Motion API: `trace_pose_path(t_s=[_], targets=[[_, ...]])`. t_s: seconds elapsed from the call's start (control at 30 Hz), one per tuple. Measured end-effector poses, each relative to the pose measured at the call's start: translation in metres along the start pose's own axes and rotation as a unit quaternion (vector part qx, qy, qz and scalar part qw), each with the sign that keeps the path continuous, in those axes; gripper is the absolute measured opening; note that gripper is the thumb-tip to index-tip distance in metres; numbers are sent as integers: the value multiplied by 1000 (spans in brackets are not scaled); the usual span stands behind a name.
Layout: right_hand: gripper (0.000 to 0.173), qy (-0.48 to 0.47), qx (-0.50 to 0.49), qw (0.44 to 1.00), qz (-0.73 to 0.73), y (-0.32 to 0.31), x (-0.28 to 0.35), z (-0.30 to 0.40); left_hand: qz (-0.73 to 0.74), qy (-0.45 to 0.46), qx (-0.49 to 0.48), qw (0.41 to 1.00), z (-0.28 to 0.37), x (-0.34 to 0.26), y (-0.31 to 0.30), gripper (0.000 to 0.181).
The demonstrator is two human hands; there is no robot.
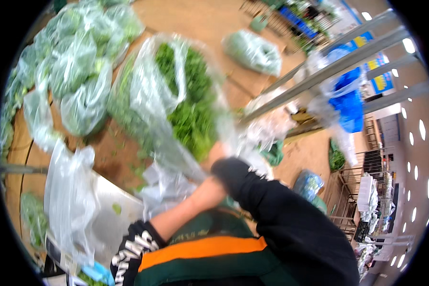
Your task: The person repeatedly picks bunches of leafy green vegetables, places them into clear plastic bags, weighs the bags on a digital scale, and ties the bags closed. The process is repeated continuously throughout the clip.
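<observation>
A large clear plastic bag (148,85) full of leafy green herbs (195,121) stands before me, its mouth open and one handle loop draped over the leaves. At the bag's near right edge is my right hand (217,151), blurred and mostly covered by a black sleeve. Whether it grips the plastic or the stems cannot be made out. My left hand (217,186) reaches in from below, by the right cuff; its fingers are hidden behind that sleeve. Crumpled plastic film (168,187) lies just left of my wrists.
Filled bags of greens (75,60) crowd the left side. A stack of plastic bags (69,200) hangs over a metal surface (118,211). Another filled bag (252,52) lies farther off. Metal bars (329,73) with hanging blue plastic bags (348,100) rise at the right.
</observation>
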State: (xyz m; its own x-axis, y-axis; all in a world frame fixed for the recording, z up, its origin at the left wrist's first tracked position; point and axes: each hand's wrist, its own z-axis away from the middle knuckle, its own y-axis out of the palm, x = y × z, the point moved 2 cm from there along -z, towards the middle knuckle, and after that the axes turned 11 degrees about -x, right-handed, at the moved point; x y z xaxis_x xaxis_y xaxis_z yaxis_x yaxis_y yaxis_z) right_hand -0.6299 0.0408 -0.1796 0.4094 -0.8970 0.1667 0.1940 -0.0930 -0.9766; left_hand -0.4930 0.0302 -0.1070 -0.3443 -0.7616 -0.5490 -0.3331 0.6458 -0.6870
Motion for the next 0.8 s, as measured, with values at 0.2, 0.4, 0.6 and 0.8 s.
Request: trace_pose_path(t_s=[0.2,0.4,0.6,0.8], targets=[[123,52,124,979,155,14,-15,-5,-79,23,104,991,10,1,-3,17],[106,-3,12,1000,-1,67,-61,-16,-120,-8,-31,992,22,9,-18,10],[99,8,19,995,101,81,-58,-17,-105,-20,33,994,22,10,-12,12],[116,62,118,991,-27,55,-52,-23,-96,-21,11,995,20,9,-6,11]])
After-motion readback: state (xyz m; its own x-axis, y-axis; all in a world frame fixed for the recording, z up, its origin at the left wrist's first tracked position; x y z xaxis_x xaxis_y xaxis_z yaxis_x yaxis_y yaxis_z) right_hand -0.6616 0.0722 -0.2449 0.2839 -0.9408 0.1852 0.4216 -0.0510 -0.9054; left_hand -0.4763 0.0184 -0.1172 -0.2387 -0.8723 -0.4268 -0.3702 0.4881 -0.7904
